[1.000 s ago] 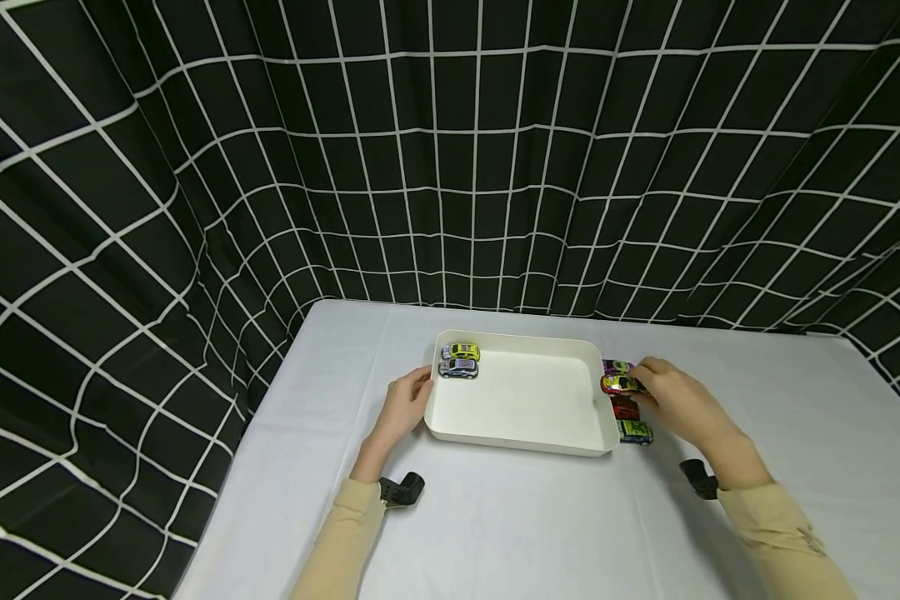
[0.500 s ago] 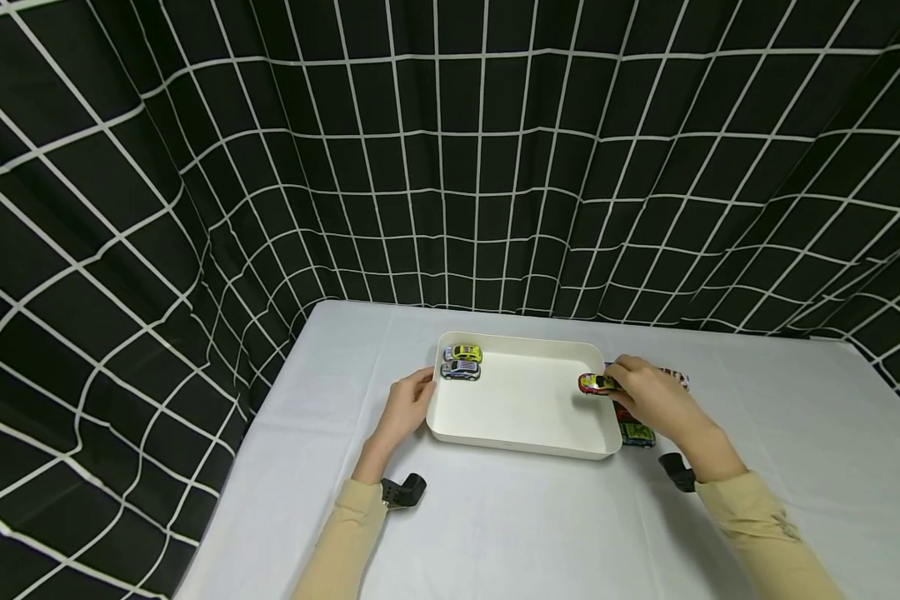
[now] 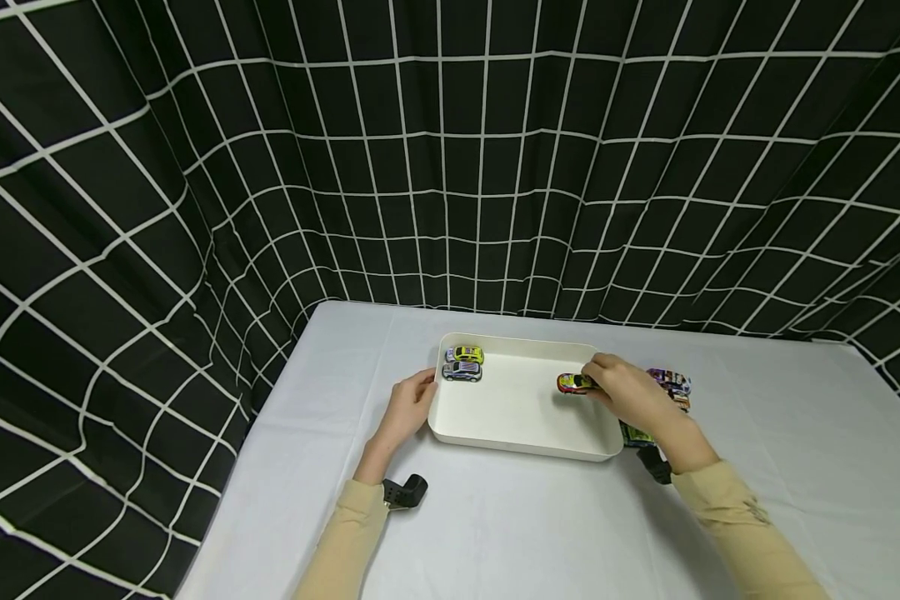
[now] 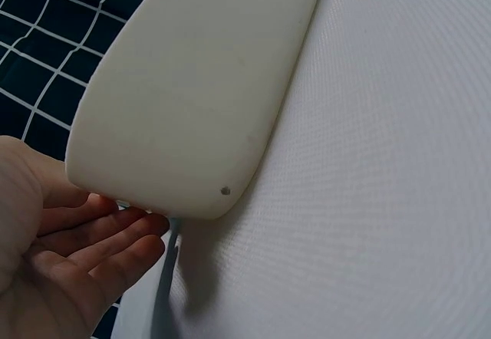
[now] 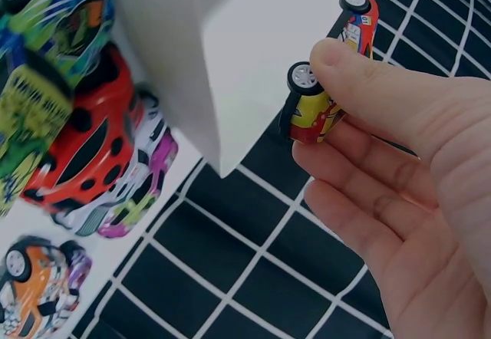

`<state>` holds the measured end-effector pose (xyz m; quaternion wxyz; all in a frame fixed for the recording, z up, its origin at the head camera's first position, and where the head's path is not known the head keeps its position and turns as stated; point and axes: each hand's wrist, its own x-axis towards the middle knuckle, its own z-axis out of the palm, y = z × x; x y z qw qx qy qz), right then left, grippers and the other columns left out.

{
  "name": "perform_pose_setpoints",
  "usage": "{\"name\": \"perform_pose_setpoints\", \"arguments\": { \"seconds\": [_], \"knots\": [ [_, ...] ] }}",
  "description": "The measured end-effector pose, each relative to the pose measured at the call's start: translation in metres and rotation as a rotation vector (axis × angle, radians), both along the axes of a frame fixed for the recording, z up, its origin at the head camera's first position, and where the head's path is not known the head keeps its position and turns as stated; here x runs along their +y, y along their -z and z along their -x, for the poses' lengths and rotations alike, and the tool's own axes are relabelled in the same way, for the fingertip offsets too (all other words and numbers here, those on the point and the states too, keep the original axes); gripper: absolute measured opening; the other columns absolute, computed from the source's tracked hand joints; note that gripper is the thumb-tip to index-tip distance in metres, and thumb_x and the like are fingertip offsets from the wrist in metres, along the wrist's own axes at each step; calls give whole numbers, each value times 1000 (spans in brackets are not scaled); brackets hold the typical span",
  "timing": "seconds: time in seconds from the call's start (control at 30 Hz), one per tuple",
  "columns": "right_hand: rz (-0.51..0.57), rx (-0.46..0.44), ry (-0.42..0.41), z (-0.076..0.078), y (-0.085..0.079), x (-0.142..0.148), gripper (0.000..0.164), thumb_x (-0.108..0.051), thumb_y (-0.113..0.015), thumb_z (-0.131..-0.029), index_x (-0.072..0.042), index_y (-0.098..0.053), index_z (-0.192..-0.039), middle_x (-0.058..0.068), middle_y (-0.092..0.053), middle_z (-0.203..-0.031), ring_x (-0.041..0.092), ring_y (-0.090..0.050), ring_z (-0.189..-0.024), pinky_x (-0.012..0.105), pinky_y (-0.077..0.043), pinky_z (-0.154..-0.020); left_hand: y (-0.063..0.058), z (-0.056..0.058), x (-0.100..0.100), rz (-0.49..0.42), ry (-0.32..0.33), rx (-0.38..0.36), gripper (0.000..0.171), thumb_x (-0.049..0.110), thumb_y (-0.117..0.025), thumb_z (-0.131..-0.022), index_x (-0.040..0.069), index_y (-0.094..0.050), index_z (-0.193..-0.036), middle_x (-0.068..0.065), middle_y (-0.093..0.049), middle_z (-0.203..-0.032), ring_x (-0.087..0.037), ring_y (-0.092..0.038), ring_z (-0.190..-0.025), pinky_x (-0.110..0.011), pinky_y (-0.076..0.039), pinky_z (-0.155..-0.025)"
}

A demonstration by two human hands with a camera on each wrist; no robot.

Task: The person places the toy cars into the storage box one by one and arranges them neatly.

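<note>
Further left than a second ago, our right hand holds the red-and-yellow toy car above the white tray, thumb and fingers clamped on it. Our left hand touches the tray's left end, fingers nearly straight and close together. Beyond, we see a silver car and a yellow car in the tray's far left corner, then the black curtain.

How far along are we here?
Looks done: the yellow car and silver car sit inside the tray, in its far left corner. In hand: the right hand pinches a red and yellow car over the tray; the left hand touches its left end. Apparently left: a red car, orange car, green car and others outside the tray's right end; overlap hides the count.
</note>
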<state>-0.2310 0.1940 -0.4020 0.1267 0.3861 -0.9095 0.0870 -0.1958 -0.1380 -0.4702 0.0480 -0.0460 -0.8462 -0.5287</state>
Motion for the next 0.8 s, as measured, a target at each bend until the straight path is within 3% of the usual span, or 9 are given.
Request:
{"name": "perform_pose_setpoints", "arguments": {
  "seconds": [0.8],
  "knots": [
    [-21,4,-67,13,4,-34,21,-1,-79,-68,0,-63,-82,8,-57,-79,22,-58,-71,31,-53,-61,2,2,-1,15,-7,1,34,6,-48,-96,-7,-51,-127,-23,-61,-113,-29,-62,-100,-31,-54,-81]
  ]
}}
